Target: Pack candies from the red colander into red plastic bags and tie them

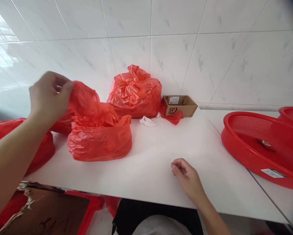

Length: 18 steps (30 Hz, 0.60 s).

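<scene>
My left hand (50, 96) is raised above the white table (161, 156) and closed on the upper edge of a red plastic bag (99, 137), pulling the film up and to the left. The bag sits filled on the table's left half. My right hand (185, 178) rests on the table near its front edge with the fingers loosely curled and nothing in them. A second, knotted red bag (135, 93) stands behind against the tiled wall.
A small open cardboard box (182, 106) with a red bag scrap stands at the wall. A crumpled white paper (147, 121) lies beside it. Large red mesh baskets (258, 143) sit at the right. More red bags (42, 153) lie at the left; a brown box (46, 212) is under the table.
</scene>
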Each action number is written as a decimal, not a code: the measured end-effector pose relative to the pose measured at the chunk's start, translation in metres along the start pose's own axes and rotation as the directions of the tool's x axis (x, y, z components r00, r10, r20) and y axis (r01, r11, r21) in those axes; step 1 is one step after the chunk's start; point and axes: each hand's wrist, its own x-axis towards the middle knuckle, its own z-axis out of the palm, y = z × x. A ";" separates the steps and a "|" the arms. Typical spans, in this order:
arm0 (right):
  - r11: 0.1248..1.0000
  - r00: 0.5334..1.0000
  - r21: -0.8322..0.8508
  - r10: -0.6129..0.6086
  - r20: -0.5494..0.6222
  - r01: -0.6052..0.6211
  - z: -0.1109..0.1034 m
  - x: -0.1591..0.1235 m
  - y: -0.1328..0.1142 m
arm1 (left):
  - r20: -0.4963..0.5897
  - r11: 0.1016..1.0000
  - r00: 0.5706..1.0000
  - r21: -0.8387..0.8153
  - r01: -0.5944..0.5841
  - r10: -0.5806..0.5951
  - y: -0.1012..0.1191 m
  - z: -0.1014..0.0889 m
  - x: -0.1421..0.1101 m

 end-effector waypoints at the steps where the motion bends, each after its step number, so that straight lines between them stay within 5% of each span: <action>1: 1.000 0.999 0.014 -0.018 0.040 0.017 0.010 0.000 -0.009 | -0.082 0.995 0.996 -0.102 0.012 -0.020 0.005 0.001 0.001; 5: 0.993 0.984 0.071 -0.106 0.145 0.097 0.038 0.000 -0.045 | -0.163 0.831 0.984 -0.555 -0.030 -0.072 0.039 0.011 -0.002; 9: 0.961 0.982 0.243 -0.160 0.100 0.132 0.039 0.006 -0.077 | -0.001 0.506 0.994 -0.861 0.054 -0.107 0.094 0.027 -0.028; 14: 0.808 0.973 0.553 -0.229 -0.023 0.203 0.023 0.017 -0.095 | 0.257 0.355 0.966 -0.904 0.240 0.002 0.156 0.066 -0.104; 18: 0.741 0.980 0.645 -0.192 -0.062 0.186 0.005 0.021 -0.076 | 0.401 0.305 0.916 -0.874 0.379 0.009 0.163 0.107 -0.162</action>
